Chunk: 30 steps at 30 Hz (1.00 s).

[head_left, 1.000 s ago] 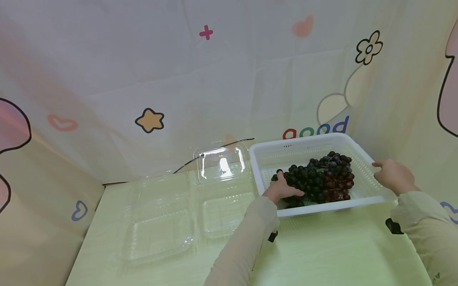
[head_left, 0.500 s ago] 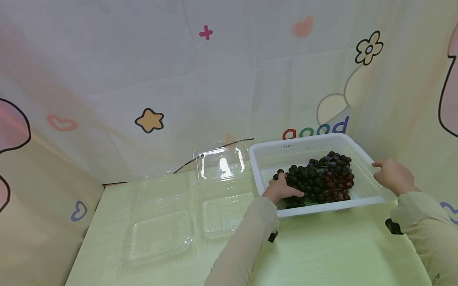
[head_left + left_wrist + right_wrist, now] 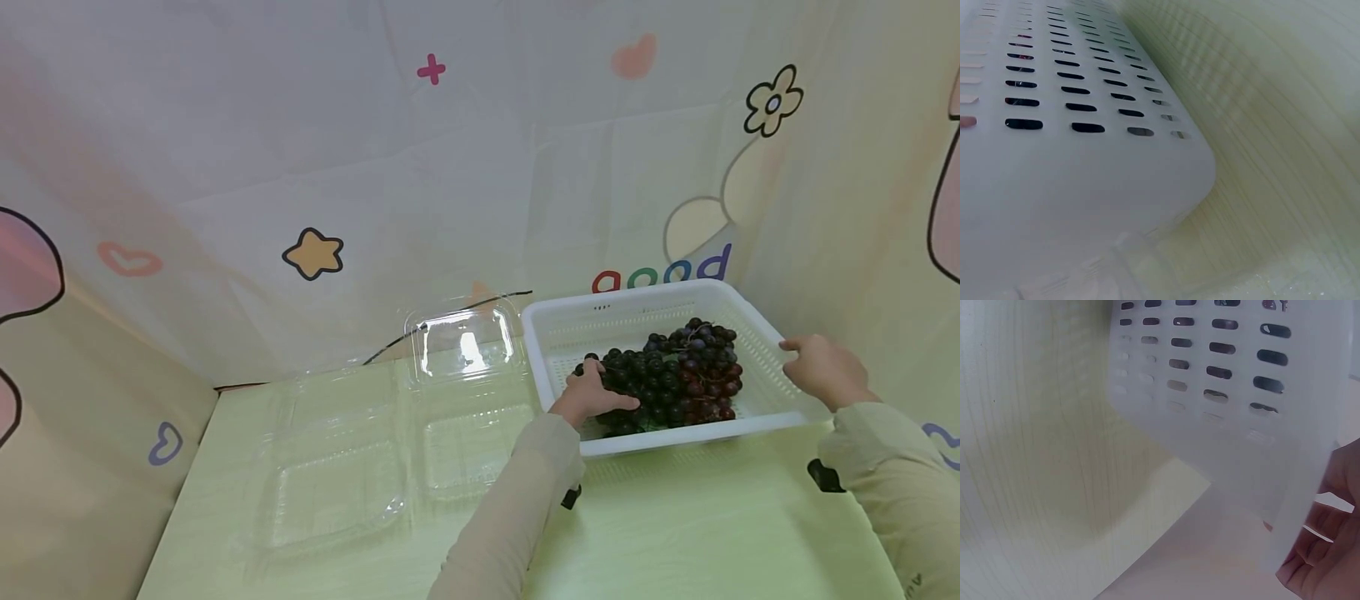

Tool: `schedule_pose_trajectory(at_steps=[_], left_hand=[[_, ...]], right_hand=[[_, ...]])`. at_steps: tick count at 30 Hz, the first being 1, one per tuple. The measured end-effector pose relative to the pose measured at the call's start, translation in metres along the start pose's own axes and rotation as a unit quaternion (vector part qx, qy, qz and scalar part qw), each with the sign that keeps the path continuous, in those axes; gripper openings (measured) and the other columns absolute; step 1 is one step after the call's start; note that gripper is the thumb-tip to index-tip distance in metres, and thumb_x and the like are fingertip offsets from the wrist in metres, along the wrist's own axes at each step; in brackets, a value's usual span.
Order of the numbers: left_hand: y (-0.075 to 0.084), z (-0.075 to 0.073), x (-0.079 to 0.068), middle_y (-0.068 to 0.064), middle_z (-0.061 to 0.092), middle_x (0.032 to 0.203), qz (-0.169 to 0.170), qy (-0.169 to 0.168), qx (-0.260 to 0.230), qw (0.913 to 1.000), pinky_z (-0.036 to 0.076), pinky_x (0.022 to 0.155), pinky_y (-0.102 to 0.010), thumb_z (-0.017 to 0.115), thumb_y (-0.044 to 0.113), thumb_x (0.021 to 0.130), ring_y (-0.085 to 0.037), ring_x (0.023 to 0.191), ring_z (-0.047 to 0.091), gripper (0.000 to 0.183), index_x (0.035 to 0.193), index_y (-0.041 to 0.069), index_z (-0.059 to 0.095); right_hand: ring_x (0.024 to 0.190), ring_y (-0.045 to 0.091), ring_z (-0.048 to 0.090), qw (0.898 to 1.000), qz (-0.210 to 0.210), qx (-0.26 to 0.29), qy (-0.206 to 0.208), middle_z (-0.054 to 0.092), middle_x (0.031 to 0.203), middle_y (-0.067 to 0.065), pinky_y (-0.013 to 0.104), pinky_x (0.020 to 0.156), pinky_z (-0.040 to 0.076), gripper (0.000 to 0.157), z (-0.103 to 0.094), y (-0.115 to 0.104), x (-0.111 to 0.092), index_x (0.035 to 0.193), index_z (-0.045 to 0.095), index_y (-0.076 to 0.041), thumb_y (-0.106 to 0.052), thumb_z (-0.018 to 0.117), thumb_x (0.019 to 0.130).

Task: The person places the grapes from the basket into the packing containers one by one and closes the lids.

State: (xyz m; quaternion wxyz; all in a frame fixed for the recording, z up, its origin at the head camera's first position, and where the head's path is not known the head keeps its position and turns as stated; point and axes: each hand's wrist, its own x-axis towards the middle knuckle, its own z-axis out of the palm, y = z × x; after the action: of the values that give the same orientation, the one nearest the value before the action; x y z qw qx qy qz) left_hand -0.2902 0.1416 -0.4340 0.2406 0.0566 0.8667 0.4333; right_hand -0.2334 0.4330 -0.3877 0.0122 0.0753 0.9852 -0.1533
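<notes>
Now R hand [image 3: 827,367] pinches perforated basket [image 3: 630,297] by right rim [image 3: 761,324], prob. to steady it; L hand's [image 3: 588,399] on black grapes [image 3: 666,381] inside, grip unclear.

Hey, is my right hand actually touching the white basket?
Touching: the right wrist view shows the white basket gripped at its rim by the right hand.

Pale green table [image 3: 675,533]: white basket [image 3: 750,424] right, clear plastic containers [image 3: 474,450] left
</notes>
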Motion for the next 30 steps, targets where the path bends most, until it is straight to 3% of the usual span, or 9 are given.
schedule_pose_trajectory(at_steps=[6,12,17,30], left_hand=[[-0.0022,0.0001,0.0006,-0.011,0.051,0.112,0.022,-0.005,-0.009,0.9997,0.044,0.08,-0.04,0.072,0.04,0.069,-0.023,0.094,0.054,0.064,0.118,0.021,0.035],[0.0003,-0.0008,-0.0014,-0.011,0.038,0.126,0.038,0.003,0.0,0.9993,0.043,0.078,-0.039,0.072,0.037,0.07,-0.023,0.097,0.048,0.055,0.111,0.024,0.038],[0.003,-0.0009,-0.0038,-0.012,0.036,0.122,0.038,0.003,0.0,0.9993,0.041,0.075,-0.038,0.073,0.033,0.07,-0.022,0.086,0.046,0.051,0.105,0.024,0.037],[0.0012,-0.0015,-0.0031,-0.01,0.037,0.113,0.043,0.013,0.012,0.9989,0.038,0.066,-0.035,0.069,0.032,0.073,-0.021,0.081,0.042,0.046,0.106,0.024,0.038]], right_hand=[[0.07,0.031,0.046,1.0,-0.005,-0.001,0.003,0.037,0.119,0.039,0.028,0.046,0.031,0.049,0.0007,0.0007,0.0007,0.119,0.045,0.01,-0.008,0.046,0.074],[0.068,0.029,0.045,1.0,-0.001,0.008,0.002,0.036,0.12,0.04,0.028,0.045,0.03,0.048,0.0013,0.0014,0.0005,0.119,0.044,0.01,-0.008,0.045,0.074],[0.067,0.028,0.045,1.0,0.0,0.01,0.002,0.036,0.12,0.04,0.028,0.045,0.03,0.048,0.0008,0.0009,-0.0001,0.119,0.044,0.011,-0.008,0.046,0.074],[0.067,0.029,0.045,1.0,-0.001,0.005,-0.001,0.036,0.12,0.04,0.028,0.045,0.03,0.049,-0.0002,-0.0001,0.0,0.119,0.044,0.01,-0.009,0.046,0.075]])
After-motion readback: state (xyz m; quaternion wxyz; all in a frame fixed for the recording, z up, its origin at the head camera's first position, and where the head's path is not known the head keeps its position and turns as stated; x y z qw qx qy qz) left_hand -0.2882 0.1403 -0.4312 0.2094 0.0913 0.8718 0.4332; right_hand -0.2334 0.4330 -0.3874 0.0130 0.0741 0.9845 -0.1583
